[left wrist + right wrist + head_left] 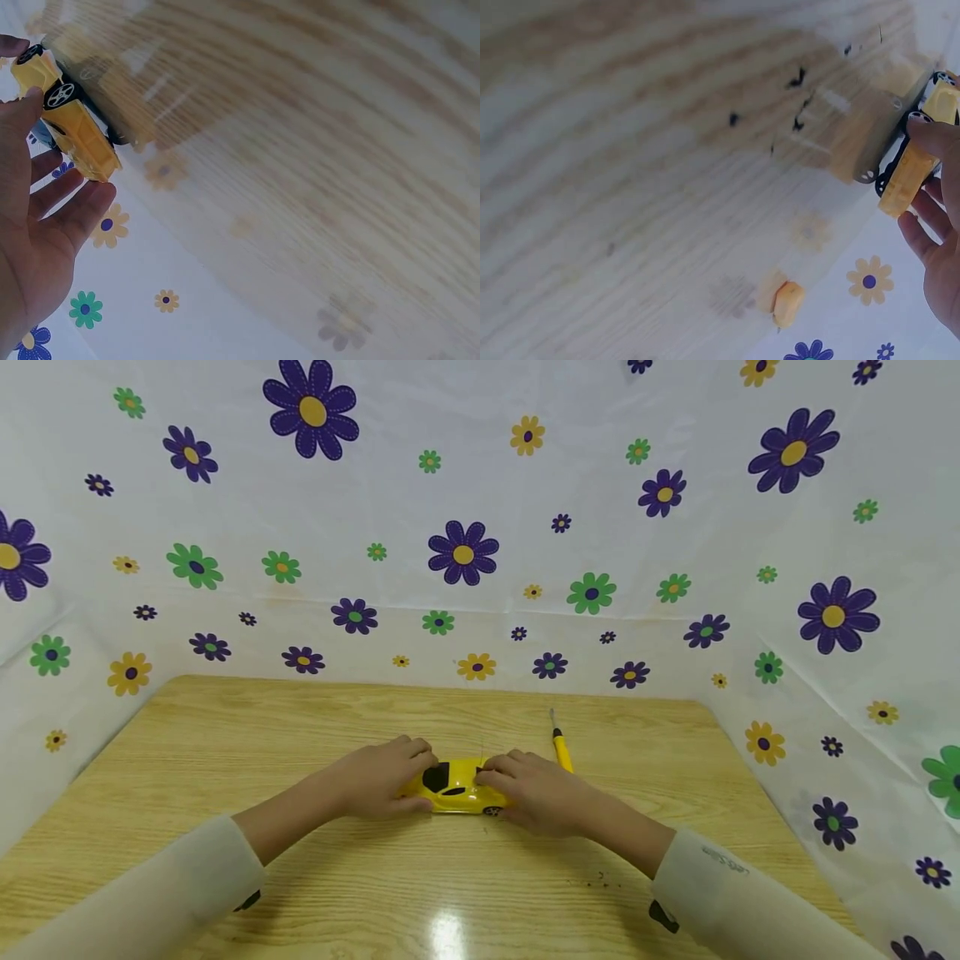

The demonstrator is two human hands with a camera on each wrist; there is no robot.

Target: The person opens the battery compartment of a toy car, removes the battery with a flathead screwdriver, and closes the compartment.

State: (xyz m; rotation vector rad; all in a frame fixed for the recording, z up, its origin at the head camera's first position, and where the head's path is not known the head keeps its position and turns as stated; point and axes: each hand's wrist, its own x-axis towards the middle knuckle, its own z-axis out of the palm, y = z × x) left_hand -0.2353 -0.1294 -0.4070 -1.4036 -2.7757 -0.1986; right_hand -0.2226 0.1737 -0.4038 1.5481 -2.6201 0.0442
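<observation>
A yellow toy car [461, 774] with dark windows sits on the wooden table, side-on in the head view. At its left end my left hand [386, 781] holds it, thumb along the near side and fingers over the top. My right hand [543, 793] grips the opposite end in the same way. In the left wrist view, curved fingers surround the car [82, 135], its wheels low against the table. From the right wrist, the thumb presses near a wheel of the car [907, 176], whose dark underside edge shows. Both hands hide the car's ends.
Behind the right hand lies a screwdriver [561, 750] with a yellow handle, its tip pointing away. Several small dark bits [602, 883] are scattered on the table [360, 885] near the right forearm. A flower-patterned white sheet [510, 485] hangs around the back and sides.
</observation>
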